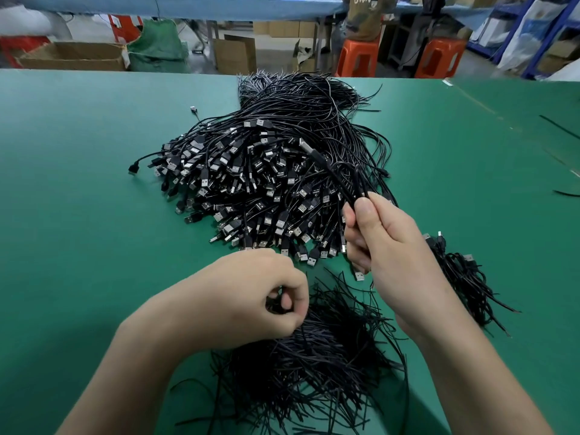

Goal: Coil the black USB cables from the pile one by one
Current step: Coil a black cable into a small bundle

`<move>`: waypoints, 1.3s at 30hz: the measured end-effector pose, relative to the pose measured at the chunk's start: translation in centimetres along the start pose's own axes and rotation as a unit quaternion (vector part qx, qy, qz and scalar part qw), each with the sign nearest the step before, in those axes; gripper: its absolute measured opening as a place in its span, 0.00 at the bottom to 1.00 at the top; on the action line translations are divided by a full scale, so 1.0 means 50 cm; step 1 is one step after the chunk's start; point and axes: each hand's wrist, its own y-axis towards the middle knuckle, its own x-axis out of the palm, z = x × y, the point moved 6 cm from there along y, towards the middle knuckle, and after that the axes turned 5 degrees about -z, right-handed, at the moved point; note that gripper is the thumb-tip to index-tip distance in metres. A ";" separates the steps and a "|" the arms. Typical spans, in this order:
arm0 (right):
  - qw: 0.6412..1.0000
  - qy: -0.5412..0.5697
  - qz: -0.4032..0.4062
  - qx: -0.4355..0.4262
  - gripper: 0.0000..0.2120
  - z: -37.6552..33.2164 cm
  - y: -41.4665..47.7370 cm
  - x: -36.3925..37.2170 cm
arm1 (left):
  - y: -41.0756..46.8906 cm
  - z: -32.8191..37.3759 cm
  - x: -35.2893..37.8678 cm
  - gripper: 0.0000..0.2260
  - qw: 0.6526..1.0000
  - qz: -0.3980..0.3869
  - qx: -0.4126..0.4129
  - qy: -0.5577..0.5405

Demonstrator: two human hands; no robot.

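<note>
A big pile of black USB cables (266, 171) lies on the green table (78, 183), plugs toward me and loose ends trailing away. My right hand (386, 243) grips a folded black cable (345, 177) raised above the pile, its USB plug (309, 147) sticking up and to the left. My left hand (260, 296) hovers over a heap of short black twist ties (320, 356) near the table's front, with fingers and thumb pinching one of the ties.
A small bundle of coiled cables (464, 277) lies to the right of my right hand. Stray black strips (561, 127) lie at the table's far right. Beyond the table stand cardboard boxes (72, 56), orange stools (357, 58) and a person (364, 17).
</note>
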 end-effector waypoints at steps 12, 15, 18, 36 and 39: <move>0.999 0.012 -0.042 -0.008 0.17 -0.018 -0.012 0.028 | -0.035 -0.026 -0.086 0.06 0.897 0.308 0.006 -0.317; 0.995 0.067 -0.071 0.016 0.17 -0.011 -0.017 0.051 | -0.025 -0.007 -0.079 0.08 0.862 0.347 0.042 -0.367; 0.989 0.121 -0.078 0.033 0.17 -0.006 -0.018 0.055 | -0.021 0.005 -0.074 0.07 0.844 0.342 0.077 -0.406; 0.986 0.142 -0.087 0.008 0.17 -0.030 -0.033 0.068 | 0.004 -0.001 -0.056 0.05 0.761 0.373 0.135 -0.514; 0.986 0.144 -0.085 0.006 0.17 -0.032 -0.033 0.070 | 0.009 -0.003 -0.056 0.05 0.751 0.358 0.157 -0.531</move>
